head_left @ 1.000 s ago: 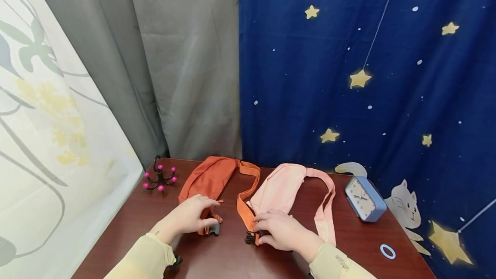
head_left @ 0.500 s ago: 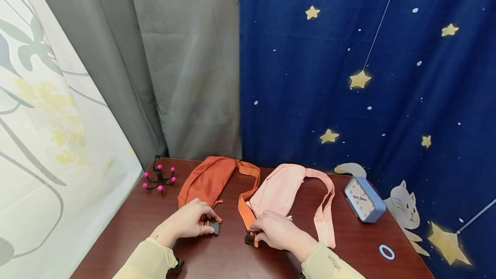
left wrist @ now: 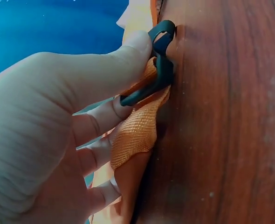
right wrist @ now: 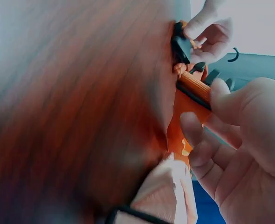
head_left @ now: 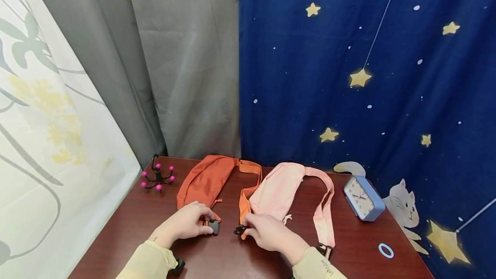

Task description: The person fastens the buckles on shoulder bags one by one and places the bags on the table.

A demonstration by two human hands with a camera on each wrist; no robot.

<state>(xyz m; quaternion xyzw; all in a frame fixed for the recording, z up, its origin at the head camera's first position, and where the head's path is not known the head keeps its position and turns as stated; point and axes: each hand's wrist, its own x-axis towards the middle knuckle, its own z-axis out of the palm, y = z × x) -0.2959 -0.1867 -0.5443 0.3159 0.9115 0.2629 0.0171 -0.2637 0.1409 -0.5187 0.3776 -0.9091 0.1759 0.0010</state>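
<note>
An orange waist bag (head_left: 209,180) lies at the back left of the table. My left hand (head_left: 187,222) pinches the dark socket half of its buckle (head_left: 214,227) between thumb and fingers; the left wrist view shows the buckle frame (left wrist: 164,72) with orange webbing (left wrist: 137,133) below. My right hand (head_left: 269,232) grips the end of the bag's orange strap (head_left: 245,206) by the black pronged buckle half (head_left: 240,229). The prongs point towards the socket, with a short gap between the halves. In the right wrist view, thumb and fingers pinch the strap end (right wrist: 195,86).
A pink waist bag (head_left: 277,188) lies just right of the orange strap, its own strap (head_left: 323,216) looping to a dark buckle (head_left: 324,249). Further right are a blue clock (head_left: 364,198) and a light blue ring (head_left: 385,251). A black hook rack with pink tips (head_left: 158,178) stands back left.
My right hand has moved left, bringing the pronged half closer to the socket and turning its prongs leftward. My left thumb has closed onto the socket half. The pink bag's buckle has come into view.
</note>
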